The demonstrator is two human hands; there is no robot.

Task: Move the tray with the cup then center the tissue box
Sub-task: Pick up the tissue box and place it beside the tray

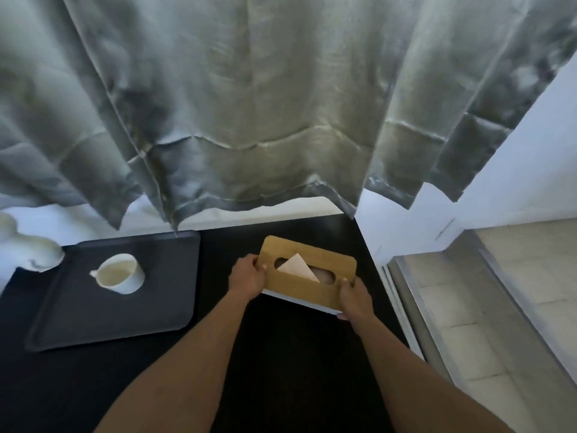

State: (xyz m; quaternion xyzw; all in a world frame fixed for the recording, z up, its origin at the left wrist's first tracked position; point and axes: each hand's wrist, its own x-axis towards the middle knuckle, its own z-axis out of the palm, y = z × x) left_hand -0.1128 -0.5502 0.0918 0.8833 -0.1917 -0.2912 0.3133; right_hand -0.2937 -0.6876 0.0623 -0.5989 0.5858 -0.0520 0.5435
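Observation:
A tissue box (312, 289) with a wooden lid and a white base sits on the black table (281, 354), near its right edge, with a tissue poking up from the slot. My left hand (248, 278) grips its left end and my right hand (354, 296) grips its near right corner. A dark grey tray (125, 320) lies to the left on the table. On it stands a white cup (121, 273), upright, toward the tray's far side.
A grey-green curtain (249, 104) hangs down to the table's far edge. A white ceramic object (34, 251) sits at the far left beside the tray. Right of the table lie a white wall (499, 195), a metal door track and a tiled floor (499, 292).

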